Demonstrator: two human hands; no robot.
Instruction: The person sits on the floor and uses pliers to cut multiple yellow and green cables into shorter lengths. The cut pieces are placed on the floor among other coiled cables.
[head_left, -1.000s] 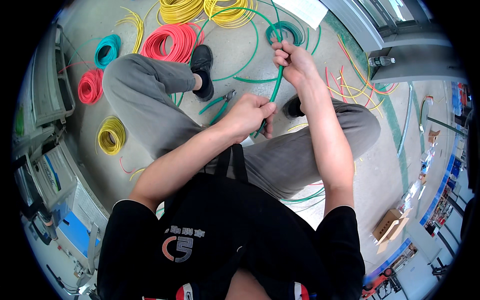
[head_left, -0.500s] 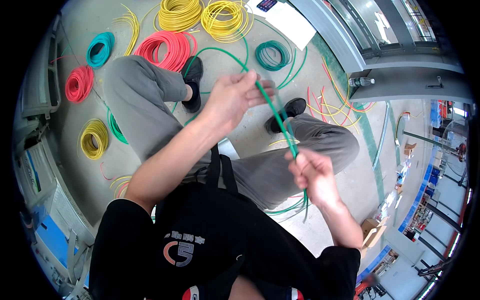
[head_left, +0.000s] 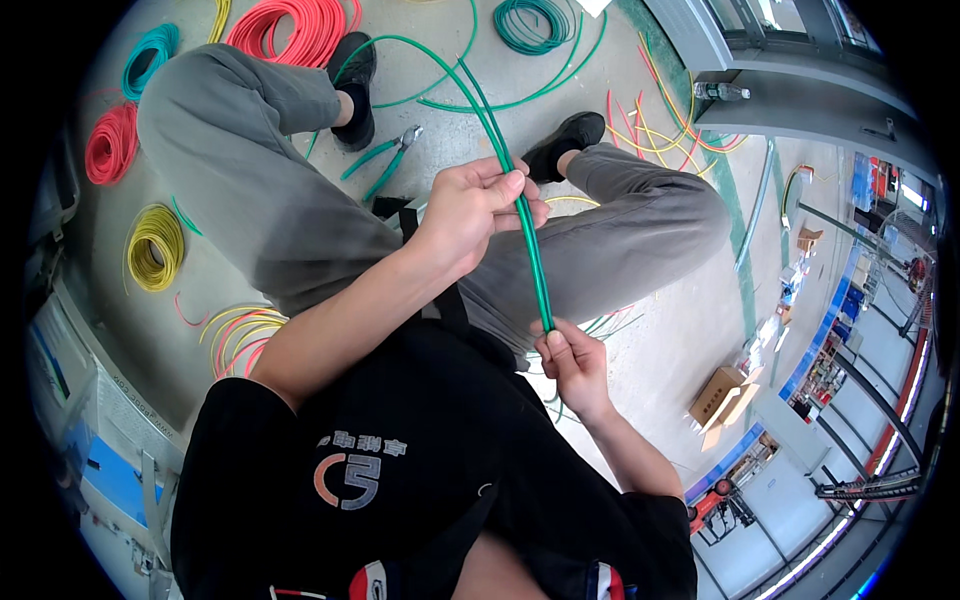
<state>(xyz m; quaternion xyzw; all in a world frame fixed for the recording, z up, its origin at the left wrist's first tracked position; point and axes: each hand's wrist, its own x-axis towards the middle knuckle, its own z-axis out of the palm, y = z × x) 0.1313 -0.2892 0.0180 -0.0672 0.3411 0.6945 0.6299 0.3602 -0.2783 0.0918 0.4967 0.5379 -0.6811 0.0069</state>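
Note:
Several strands of green wire (head_left: 531,250) run side by side between my two hands, over my lap. My left hand (head_left: 468,212) is closed around them, thumb on top. Lower and to the right, my right hand (head_left: 577,368) pinches the same bundle between thumb and fingers. Beyond my left hand one strand curves up and left in a wide arc, while another strand's end sticks out free. Past my right hand the strands' lower parts are mostly hidden. On the floor between my legs lie cutting pliers (head_left: 385,175) with teal handles, jaws pointing away from me.
Red coils (head_left: 290,30), a smaller red coil (head_left: 110,145), a yellow coil (head_left: 155,248) and teal coils (head_left: 535,25) lie about the floor. Loose red and yellow wires (head_left: 660,140) lie near my right foot. A grey cabinet frame (head_left: 800,105) holds a plastic bottle (head_left: 722,91). An open cardboard box (head_left: 722,395) stands at right.
The strands were partly blurred and apart; now they lie together. My left fingers have closed around them, and my right hand has shifted left. The pliers have come into view.

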